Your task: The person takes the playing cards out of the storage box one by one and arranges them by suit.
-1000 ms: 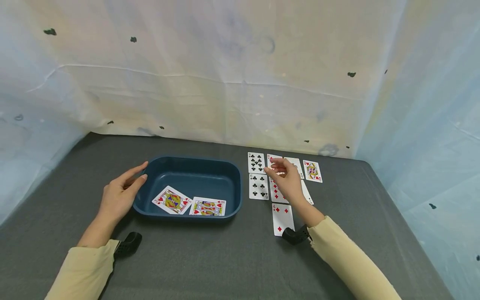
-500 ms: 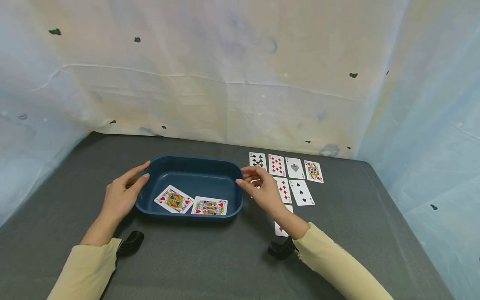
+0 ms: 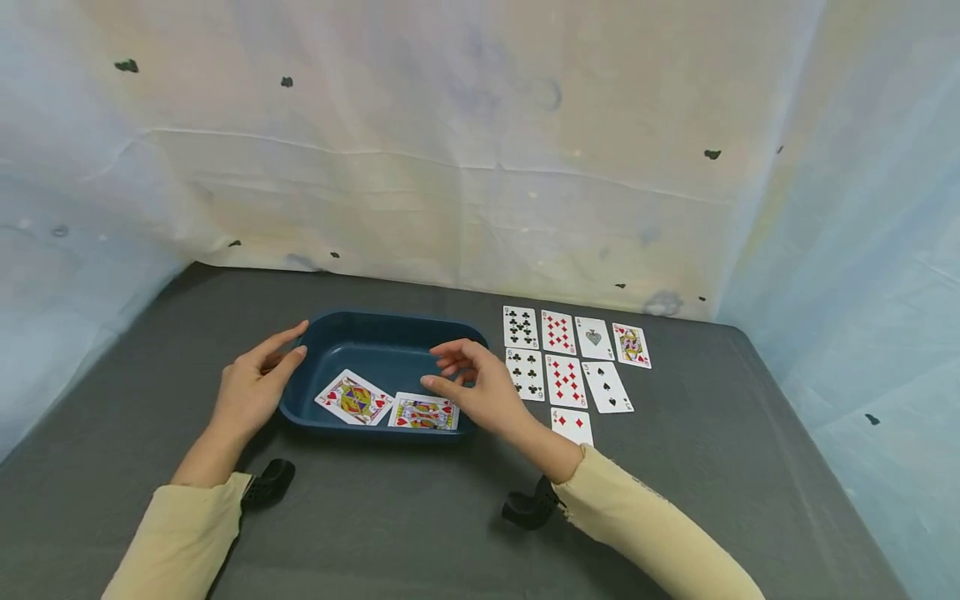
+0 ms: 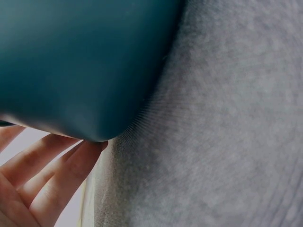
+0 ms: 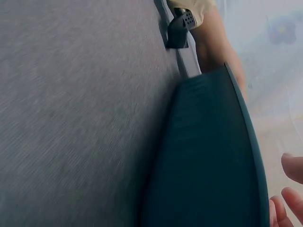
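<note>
A dark blue tray (image 3: 337,425) rests on the grey cloth, holding a heart face card (image 3: 354,397) and a king of hearts (image 3: 420,412). At its left end, my left hand (image 3: 251,387) touches the outer wall with extended fingertips, its thumb at the rim. The left wrist view shows those fingers (image 4: 71,165) against the wall, with the thumb hidden. Above the tray's right part hovers my right hand (image 3: 483,392), overlapping its rim in the head view, with no card visible in it. Its fingers (image 5: 296,203) are spread loosely above the rim in the right wrist view.
Right of the tray lie several face-up cards in rows, among them a club card (image 3: 521,327), an ace of spades (image 3: 594,338), a queen card (image 3: 632,345) and a lone diamond card (image 3: 572,426) in front. A pale curtain (image 3: 450,208) hangs behind the table.
My right hand has travelled left from over the laid-out cards to over the tray, uncovering those cards. My left hand has stayed at the tray's left end.
</note>
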Available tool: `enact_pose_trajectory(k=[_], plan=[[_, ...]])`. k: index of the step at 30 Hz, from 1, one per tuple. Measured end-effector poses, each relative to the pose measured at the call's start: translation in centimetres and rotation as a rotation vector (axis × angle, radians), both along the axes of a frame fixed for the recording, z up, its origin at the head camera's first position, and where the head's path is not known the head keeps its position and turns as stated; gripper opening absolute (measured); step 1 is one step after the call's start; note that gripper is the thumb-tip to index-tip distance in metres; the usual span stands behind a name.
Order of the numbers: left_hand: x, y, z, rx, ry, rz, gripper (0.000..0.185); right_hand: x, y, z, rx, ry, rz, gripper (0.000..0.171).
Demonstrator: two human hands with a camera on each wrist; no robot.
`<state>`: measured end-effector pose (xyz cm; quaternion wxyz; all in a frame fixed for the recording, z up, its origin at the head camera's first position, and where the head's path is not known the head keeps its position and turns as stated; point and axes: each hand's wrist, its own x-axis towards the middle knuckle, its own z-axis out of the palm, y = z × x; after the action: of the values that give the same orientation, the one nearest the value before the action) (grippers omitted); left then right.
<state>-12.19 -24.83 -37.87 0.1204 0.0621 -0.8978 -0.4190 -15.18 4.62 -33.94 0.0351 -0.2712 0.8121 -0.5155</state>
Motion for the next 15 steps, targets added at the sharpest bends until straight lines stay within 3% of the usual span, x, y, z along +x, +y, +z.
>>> enact_pose_trajectory(k=[7, 15], plan=[[-0.1, 0.0, 0.0, -0.005, 0.013, 0.001, 0.046, -0.2, -3.1, 0.0, 0.084, -0.041, 0.001, 0.040], [0.0, 0.0, 0.0, 0.001, 0.025, -0.005, 0.045, -0.9, -6.8, -0.6, 0.148, -0.195, -0.034, 0.047]])
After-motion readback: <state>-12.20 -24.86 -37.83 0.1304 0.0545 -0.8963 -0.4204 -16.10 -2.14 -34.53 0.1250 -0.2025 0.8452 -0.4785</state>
